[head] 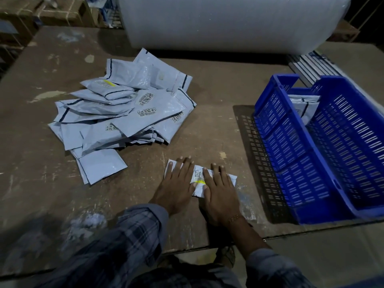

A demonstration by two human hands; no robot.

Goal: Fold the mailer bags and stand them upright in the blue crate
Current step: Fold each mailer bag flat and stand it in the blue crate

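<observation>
A folded white mailer bag (198, 177) with a barcode label and a yellow mark lies flat on the table near its front edge. My left hand (176, 183) presses on its left half with straight fingers. My right hand (218, 190) presses flat on its right half. A loose pile of unfolded grey mailer bags (124, 109) sits to the left and further back. The blue crate (324, 146) stands at the right, with two folded bags (305, 107) upright at its far end.
A big roll of bubble wrap (228, 21) lies across the back of the wooden table (207, 125). A clear plastic scrap (247, 202) lies by my right wrist. Cardboard boxes (41, 15) stand at the back left. The table's front edge runs just under my forearms.
</observation>
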